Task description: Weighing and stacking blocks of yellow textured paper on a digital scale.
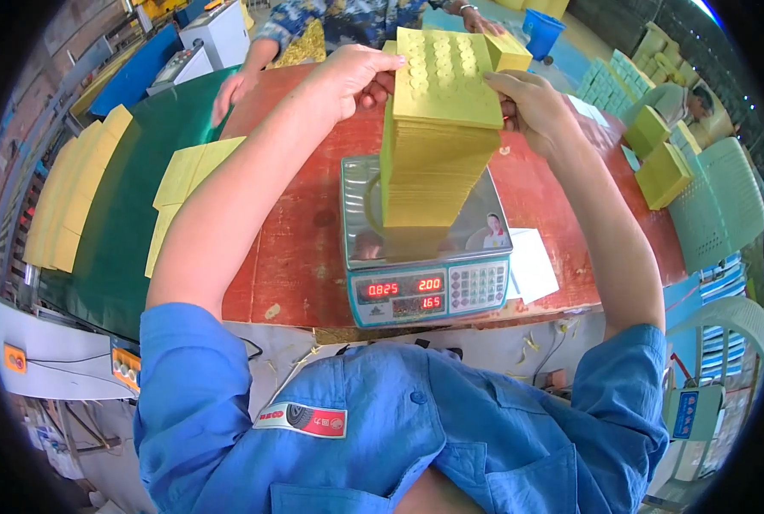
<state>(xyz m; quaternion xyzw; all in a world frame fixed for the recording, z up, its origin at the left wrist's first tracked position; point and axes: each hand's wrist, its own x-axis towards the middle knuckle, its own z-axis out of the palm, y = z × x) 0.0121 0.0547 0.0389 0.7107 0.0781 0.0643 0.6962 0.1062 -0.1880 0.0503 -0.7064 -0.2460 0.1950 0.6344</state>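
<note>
A tall stack of yellow paper sheets (442, 167) stands on the metal pan of a digital scale (365, 287) with lit red displays. Rows of round coin-like marks are pressed into the top sheet. My left hand (356, 79) grips the left edge near the top of the stack, thumb above and fingers curled in. On the opposite edge, my right hand (532, 107) pinches the paper the same way. Between my hands the upper sheets look slightly apart from the pile below. How many sheets lie between my fingers is hidden.
Across the red table (296, 214), a person in camouflage sleeves has one hand (235, 92) near the green surface (134, 214) and the other by a yellow bundle (508, 51). Yellow stacks (78, 193) lie left; more bundles (663, 176) stand right, beside a green chair (725, 206). White paper (534, 267) touches the scale.
</note>
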